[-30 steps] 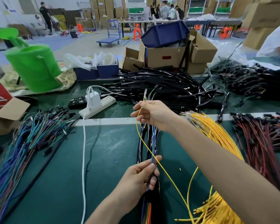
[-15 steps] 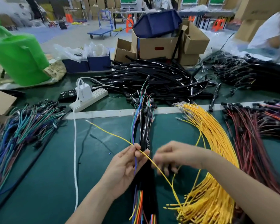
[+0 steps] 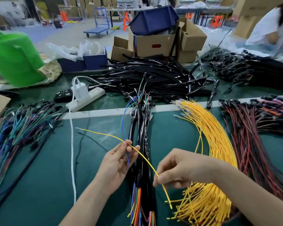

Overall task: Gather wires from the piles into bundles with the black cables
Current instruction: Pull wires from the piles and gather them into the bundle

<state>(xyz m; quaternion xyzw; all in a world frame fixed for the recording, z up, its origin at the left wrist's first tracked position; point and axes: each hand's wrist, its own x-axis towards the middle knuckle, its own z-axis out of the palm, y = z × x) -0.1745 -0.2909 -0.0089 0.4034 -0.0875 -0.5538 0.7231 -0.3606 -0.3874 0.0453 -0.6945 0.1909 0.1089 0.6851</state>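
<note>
Surface (image 3: 39,185): dark green mat crossed by a pale strip, with wire piles on both sides and at the far end.
Black cables (image 3: 160,77): a large loose heap at the far middle, beyond the pale strip.
Yellow wire pile (image 3: 217,144): a curved sheaf right of centre; its near ends lie just under the right forearm.
Red wire pile (image 3: 255,137): further right, beside the yellow pile.
Blue-green wire pile (image 3: 18,128): at the left edge of the surface.
Green can (image 3: 15,59): far left, behind the piles.
Cardboard boxes (image 3: 155,44): behind the black heap, with a blue bin (image 3: 153,18) tipped on top.
Bundle (image 3: 142,131): black cables with coloured wires, lying straight down the middle between the two hands.
Power strip (image 3: 88,100): white, left of the bundle's far end, with a charger plugged in.
Left hand (image 3: 116,163): palm up beside the bundle; thumb and fingers pinch the yellow wire and a thin blue wire (image 3: 128,158).
Right hand (image 3: 175,167): thumb and forefinger pinch the same yellow wire lower down; the other fingers are curled.
Yellow wire (image 3: 147,160): a single strand held off the surface between both hands, crossing above the bundle. Its far tip points left and its near end hangs by the yellow pile.
</note>
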